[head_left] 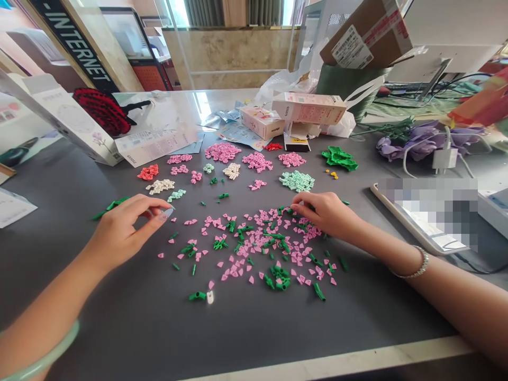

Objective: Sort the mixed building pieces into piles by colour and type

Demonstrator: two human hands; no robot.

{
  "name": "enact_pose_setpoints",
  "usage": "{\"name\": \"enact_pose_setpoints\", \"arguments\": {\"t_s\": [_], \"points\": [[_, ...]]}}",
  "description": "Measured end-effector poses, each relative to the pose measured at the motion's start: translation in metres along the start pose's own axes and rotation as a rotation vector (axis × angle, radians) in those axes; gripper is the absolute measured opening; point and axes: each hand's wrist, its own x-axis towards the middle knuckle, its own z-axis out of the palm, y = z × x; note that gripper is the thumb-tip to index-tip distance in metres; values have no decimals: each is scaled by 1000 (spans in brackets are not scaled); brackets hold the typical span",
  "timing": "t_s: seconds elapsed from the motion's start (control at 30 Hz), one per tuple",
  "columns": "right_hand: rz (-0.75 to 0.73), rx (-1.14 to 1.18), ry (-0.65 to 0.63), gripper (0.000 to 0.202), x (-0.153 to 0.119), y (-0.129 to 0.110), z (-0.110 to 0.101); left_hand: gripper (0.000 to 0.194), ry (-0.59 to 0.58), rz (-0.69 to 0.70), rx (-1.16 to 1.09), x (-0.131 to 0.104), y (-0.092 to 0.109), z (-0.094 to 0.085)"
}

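My left hand (129, 227) is over the left side of the dark table, thumb and forefinger pinched together; what they hold, if anything, is too small to tell. My right hand (327, 211) rests at the upper right edge of a scattered spread of pink pieces (254, 243), its fingers closed beside a green piece. Green tube-like pieces (280, 278) lie among the pink ones. One white piece (210, 297) sits near the front beside a green one. Behind are sorted heaps: pink (223, 152), mint (297, 181), cream (160, 186), red (148, 172) and green (339, 158).
Opened boxes (309, 108) and plastic bags stand at the back. At the left are a tall white box (67, 116) and a flat carton. A tablet (424, 222), a charger (444, 159) and purple flowers (424, 140) lie at the right. The table's pale front edge (337, 362) shows below.
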Motion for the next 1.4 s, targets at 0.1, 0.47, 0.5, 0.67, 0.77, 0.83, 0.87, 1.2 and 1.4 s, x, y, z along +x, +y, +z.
{"name": "enact_pose_setpoints", "arguments": {"t_s": [0.1, 0.47, 0.5, 0.67, 0.77, 0.83, 0.87, 1.2, 1.4], "points": [[-2, -33, 17, 26, -1, -1, 5, 33, -9, 5, -17, -1, -2, 1], [-17, -64, 10, 26, 0, 1, 10, 38, -85, 57, -83, -6, -4, 8], [-23, -67, 10, 26, 0, 1, 10, 39, -82, 55, -80, -6, -5, 8], [-65, -65, -8, 25, 0, 1, 10, 39, -80, 38, -83, -7, -2, 7], [-115, -50, -30, 24, -1, 3, 11, 40, -88, 19, -89, -7, 2, 5], [-158, -27, -44, 24, -2, 4, 12, 40, -87, 19, -86, -7, 3, 5], [-176, -12, -50, 24, -2, 5, 12, 40, -85, 21, -84, -7, 2, 5], [-117, 119, -11, 26, 0, 1, 7, 38, -84, 78, -75, -7, -10, 7], [-63, 132, 61, 30, 1, 4, 9, 37, -100, 67, -76, -6, -4, 4]]}}
